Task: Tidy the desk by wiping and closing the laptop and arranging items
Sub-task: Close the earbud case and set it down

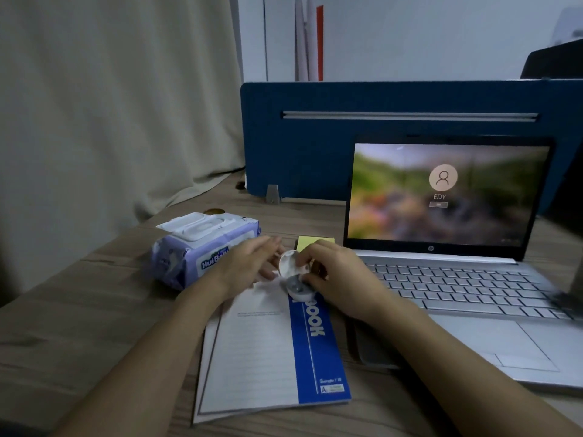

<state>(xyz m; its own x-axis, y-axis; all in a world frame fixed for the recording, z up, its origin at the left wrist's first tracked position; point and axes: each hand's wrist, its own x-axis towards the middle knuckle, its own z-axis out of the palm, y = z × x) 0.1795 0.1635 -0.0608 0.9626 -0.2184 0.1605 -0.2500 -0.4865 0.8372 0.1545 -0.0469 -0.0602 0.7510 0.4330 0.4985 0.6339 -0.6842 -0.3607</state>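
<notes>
Near the desk's [79, 310] middle, over the notebook [268, 348], the right hand [334, 272] pinched a small hinged case [295, 275], lid open, left fingers [268, 247] loosely spread beside it; it looked light, stiff, slippery, best gripped by its base.

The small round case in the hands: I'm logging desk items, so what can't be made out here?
- Head view: contents of the open round case, blurred and partly covered by the right hand.
- Left hand: motion-blurred fingertips, contact unclear.
- Yellow sticky notes: mostly behind the hands.
- Laptop: right edge cut off by the frame.
- Notebook: small print unreadable.
</notes>
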